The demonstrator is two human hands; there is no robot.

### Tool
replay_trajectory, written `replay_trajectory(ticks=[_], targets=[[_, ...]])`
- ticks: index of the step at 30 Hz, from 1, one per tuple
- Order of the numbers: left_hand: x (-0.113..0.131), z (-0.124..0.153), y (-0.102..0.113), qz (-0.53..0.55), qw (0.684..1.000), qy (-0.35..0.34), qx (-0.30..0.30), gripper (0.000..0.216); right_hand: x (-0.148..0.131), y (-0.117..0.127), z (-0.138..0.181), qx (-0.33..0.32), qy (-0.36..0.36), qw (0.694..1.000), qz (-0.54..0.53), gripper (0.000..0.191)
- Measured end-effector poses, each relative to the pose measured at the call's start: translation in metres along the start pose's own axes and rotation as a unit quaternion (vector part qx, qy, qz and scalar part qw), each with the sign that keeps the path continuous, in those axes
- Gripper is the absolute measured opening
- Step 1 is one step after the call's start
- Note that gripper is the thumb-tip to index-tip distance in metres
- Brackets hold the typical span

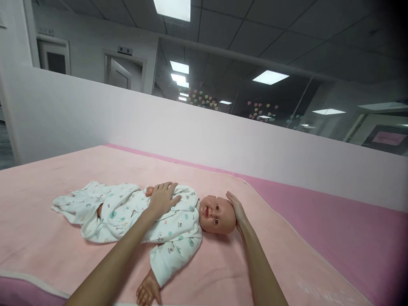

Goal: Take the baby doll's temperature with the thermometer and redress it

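i'm facing low white wall point(204, 131), running at slant. glass point(229, 59) rising behind it, heart stickers point(205, 97) dotting pane in pastel clusters. light panel point(172, 8) glowing in dim grey ceiling point(274, 32). towards left, door point(119, 74) standing ajar, small sign point(124, 51) sitting above. dark floor point(5, 151) showing at far left.

A white wall point(204, 136) bars the far side; a doll point(183, 219) under the left hand point(164, 199) blocks the middle; pink blanket point(287, 255) lies open at left, and right of the right hand point(237, 210).
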State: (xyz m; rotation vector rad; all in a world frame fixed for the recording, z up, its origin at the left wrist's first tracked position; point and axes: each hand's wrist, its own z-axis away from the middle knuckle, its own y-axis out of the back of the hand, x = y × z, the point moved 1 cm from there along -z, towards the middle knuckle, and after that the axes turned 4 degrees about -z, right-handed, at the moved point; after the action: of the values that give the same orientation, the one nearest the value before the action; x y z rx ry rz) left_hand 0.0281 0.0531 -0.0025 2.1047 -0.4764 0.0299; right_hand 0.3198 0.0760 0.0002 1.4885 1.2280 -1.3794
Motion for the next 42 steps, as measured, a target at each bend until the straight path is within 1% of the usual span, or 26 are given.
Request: replay_trajectory(ticks=[2, 5, 8, 10, 12, 14, 18, 21, 24, 26, 29, 32, 35, 37, 38, 40, 42], targets=[[0.0, 0.0, 0.0, 0.001, 1.0, 0.0, 0.0, 0.044, -0.001, -0.002, 0.002, 0.007, -0.032, 0.999, -0.017, 0.061], [0.0, 0.0, -0.001, 0.004, 1.0, -0.001, 0.002, 0.045, -0.004, -0.002, 0.004, 0.035, -0.027, 0.999, -0.01, 0.058], [0.0, 0.0, -0.001, 0.007, 1.0, -0.001, 0.003, 0.045, -0.005, -0.001, 0.004, 0.008, -0.031, 0.999, 0.013, 0.049], [0.0, -0.001, -0.001, 0.008, 1.0, -0.001, 0.001, 0.045, -0.005, 0.0, 0.004, -0.004, -0.018, 0.999, 0.03, 0.045], [0.0, -0.001, -0.001, 0.008, 1.0, 0.0, -0.001, 0.045, -0.005, 0.001, 0.004, 0.01, 0.009, 0.999, 0.04, 0.043], [0.0, 0.0, 0.0, 0.008, 1.0, -0.002, 0.0, 0.045, -0.005, 0.0, 0.003, 0.02, 0.016, 0.999, 0.04, 0.044], [-0.001, 0.0, -0.001, 0.012, 1.0, -0.003, 0.0, 0.045, -0.002, -0.001, 0.001, 0.022, -0.008, 1.0, 0.012, 0.048], [-0.002, 0.0, -0.001, 0.015, 1.0, -0.002, -0.001, 0.045, -0.001, 0.0, 0.0, 0.032, -0.01, 0.999, 0.002, 0.046], [-0.001, -0.001, -0.001, 0.018, 1.0, -0.001, -0.001, 0.045, -0.002, 0.0, 0.003, -0.01, -0.052, 0.998, 0.014, 0.045], [-0.001, 0.0, 0.0, 0.023, 1.0, 0.001, -0.003, 0.045, -0.003, -0.001, 0.006, -0.021, -0.068, 0.997, 0.018, 0.046], [0.0, 0.0, 0.002, 0.041, 0.999, 0.009, -0.013, 0.046, -0.006, -0.003, 0.009, -0.001, -0.058, 0.998, 0.003, 0.045], [0.001, -0.001, 0.009, 0.092, 0.995, 0.017, -0.037, 0.05, -0.005, -0.005, 0.007, 0.015, -0.052, 0.998, -0.022, 0.043], [-0.001, -0.002, 0.021, 0.186, 0.977, 0.021, -0.104, 0.049, -0.001, -0.003, 0.004, 0.076, -0.028, 0.997, -0.019, 0.036], [-0.002, -0.001, 0.028, 0.23, 0.96, 0.014, -0.158, 0.044, 0.0, 0.001, 0.004, 0.147, 0.009, 0.989, 0.006, 0.03], [-0.003, 0.0, 0.031, 0.235, 0.956, 0.007, -0.176, 0.043, -0.002, 0.003, 0.006, 0.188, 0.039, 0.981, 0.025, 0.028], [-0.002, 0.002, 0.033, 0.221, 0.957, -0.004, -0.186, 0.042, -0.008, 0.005, 0.011, 0.271, 0.132, 0.951, 0.073, 0.026], [0.0, 0.003, 0.032, 0.206, 0.963, -0.003, -0.172, 0.04, -0.017, 0.004, 0.02, 0.333, 0.26, 0.896, 0.137, 0.026]])
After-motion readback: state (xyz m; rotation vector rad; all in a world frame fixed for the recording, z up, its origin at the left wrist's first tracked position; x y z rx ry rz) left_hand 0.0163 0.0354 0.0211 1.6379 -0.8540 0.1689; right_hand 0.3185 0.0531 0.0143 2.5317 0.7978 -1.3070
